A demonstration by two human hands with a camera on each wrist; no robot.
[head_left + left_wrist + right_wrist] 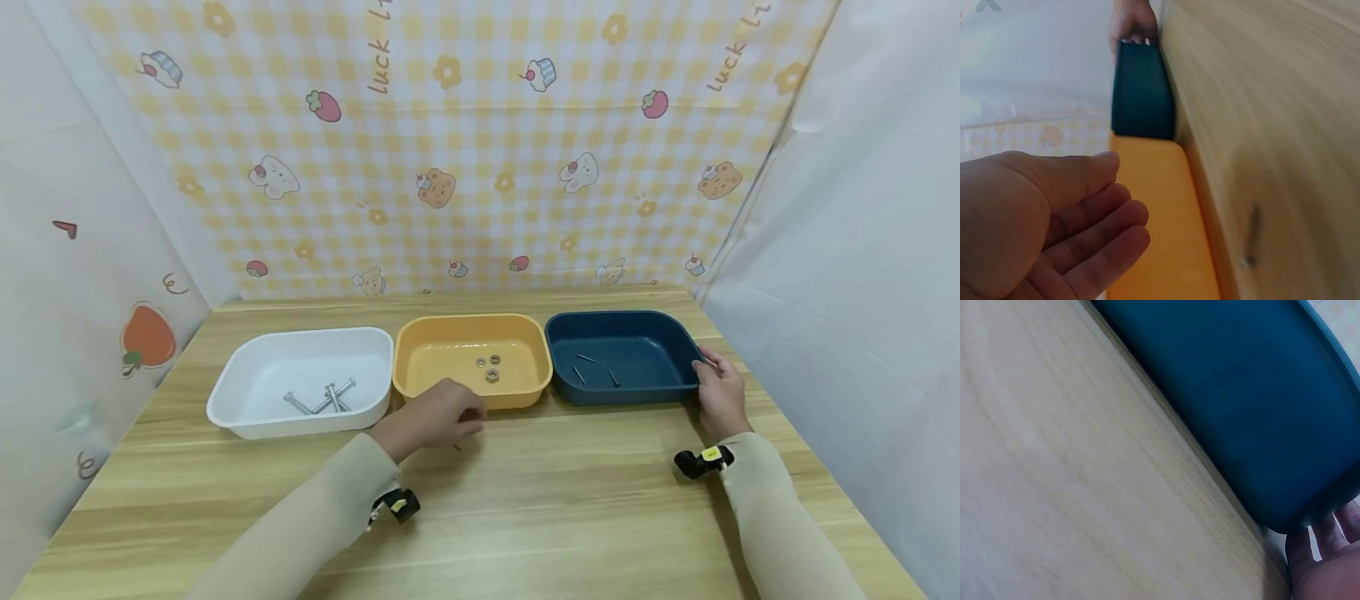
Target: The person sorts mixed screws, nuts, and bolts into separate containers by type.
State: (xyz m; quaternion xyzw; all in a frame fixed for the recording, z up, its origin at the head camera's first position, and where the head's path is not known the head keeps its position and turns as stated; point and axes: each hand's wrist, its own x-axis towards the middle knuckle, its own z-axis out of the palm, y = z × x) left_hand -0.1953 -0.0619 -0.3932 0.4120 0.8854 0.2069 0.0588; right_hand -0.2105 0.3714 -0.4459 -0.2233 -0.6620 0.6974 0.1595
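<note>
My left hand [441,414] hovers at the front of the yellow tray [420,372], its fingers loosely bent with nothing between them. A small screw [1252,237], blurred in the left wrist view, lies on the wooden table below this hand. Three nuts [492,376] sit in the yellow tray. My right hand [722,396] holds the right end of the dark blue tray [630,397], thumb near the rim and fingers [1329,540] against the outer wall. Three thin screws [580,375] lie inside the blue tray.
A white tray [255,387] with several larger bolts [337,398] stands at the left, close beside the yellow one. All three trays form a row on the wooden table [570,508]. A checked cloth [495,225] hangs behind, and pale cloth walls flank both sides.
</note>
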